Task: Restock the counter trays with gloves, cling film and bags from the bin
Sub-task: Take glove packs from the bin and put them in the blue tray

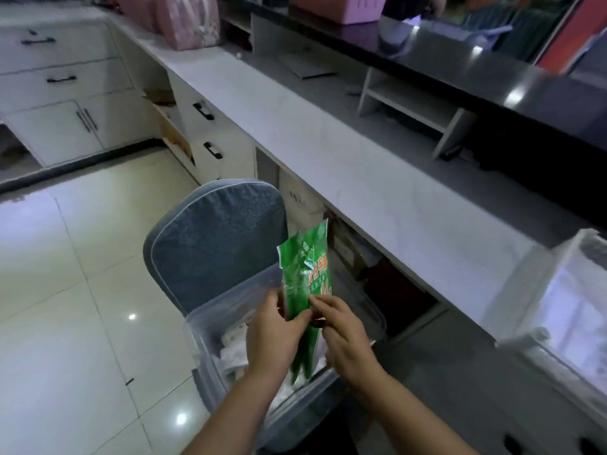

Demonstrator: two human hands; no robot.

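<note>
Above the bin [201, 336], left hand [272, 328] and right hand [346, 338] are pinching slick green glove packets [305, 267], a light fingertip grip risking a drop short of the worktop [361, 178].

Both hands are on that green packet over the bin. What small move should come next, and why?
Probably lift the green glove packet up out of the plastic bin, ready to go to the clear tray on the counter. The left hand and right hand both pinch it, and its lower end dips inside the bin.
</note>
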